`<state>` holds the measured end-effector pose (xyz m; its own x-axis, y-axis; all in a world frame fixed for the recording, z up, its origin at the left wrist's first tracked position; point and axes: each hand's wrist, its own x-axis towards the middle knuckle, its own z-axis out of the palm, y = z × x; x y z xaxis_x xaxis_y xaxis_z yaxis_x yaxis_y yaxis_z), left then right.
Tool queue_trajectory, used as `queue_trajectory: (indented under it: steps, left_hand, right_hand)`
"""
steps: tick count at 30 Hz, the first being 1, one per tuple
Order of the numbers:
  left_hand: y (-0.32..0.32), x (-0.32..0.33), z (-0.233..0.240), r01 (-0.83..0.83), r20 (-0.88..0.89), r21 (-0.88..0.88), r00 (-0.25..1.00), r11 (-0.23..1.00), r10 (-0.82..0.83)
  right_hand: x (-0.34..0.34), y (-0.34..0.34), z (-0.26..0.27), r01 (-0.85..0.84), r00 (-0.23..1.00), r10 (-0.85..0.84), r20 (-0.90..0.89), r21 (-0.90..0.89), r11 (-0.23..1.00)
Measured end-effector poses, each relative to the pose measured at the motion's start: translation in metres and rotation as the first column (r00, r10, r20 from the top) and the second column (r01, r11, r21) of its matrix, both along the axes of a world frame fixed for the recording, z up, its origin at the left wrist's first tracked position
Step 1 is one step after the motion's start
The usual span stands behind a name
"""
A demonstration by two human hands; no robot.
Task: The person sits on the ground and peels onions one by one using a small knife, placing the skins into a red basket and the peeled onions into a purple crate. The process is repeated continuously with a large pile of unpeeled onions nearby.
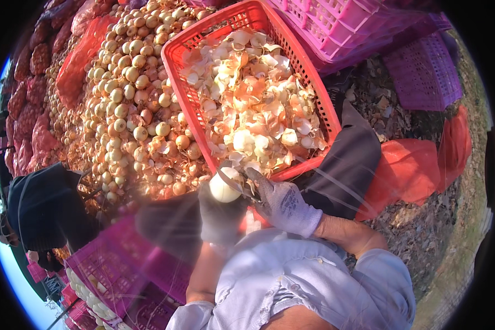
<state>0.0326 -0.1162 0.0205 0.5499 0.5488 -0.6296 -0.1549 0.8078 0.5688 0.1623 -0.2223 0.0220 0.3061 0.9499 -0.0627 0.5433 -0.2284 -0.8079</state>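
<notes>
My left hand [220, 214], in a grey work glove, holds a peeled white onion [223, 187] just below the near rim of a red plastic basket [189, 117]. Against the onion lies a knife blade [227, 178]. The knife is in my right hand [278, 202], gloved in light grey with dark, dirty fingers; its handle is mostly hidden by the fingers. Loose onion skins [251, 95] fill much of the basket, with some pale onions or thick peels among them.
A large heap of unpeeled onions [128, 82] spreads left of the basket. Purple crates [334, 33] stand at the upper right, and a magenta crate [107, 264] at the lower left. Filled red mesh sacks [27, 99] line the far left, near another person [45, 202]. Red mesh [408, 169] lies on the right.
</notes>
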Motion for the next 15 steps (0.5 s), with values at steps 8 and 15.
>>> queue_trajectory:
  steps: [8,15]
  left_hand:
    - [-0.006,0.011,0.017,0.086,0.068,0.005,0.994,0.996,-0.086]
    - [-0.009,0.009,0.009,0.178,-0.122,0.283,0.981,0.942,-0.149]
  right_hand:
    - [0.0,-0.003,0.006,-0.06,0.975,0.064,0.212,-0.029,0.998]
    - [0.001,0.005,0.003,-0.07,0.964,0.083,0.253,-0.061,0.996]
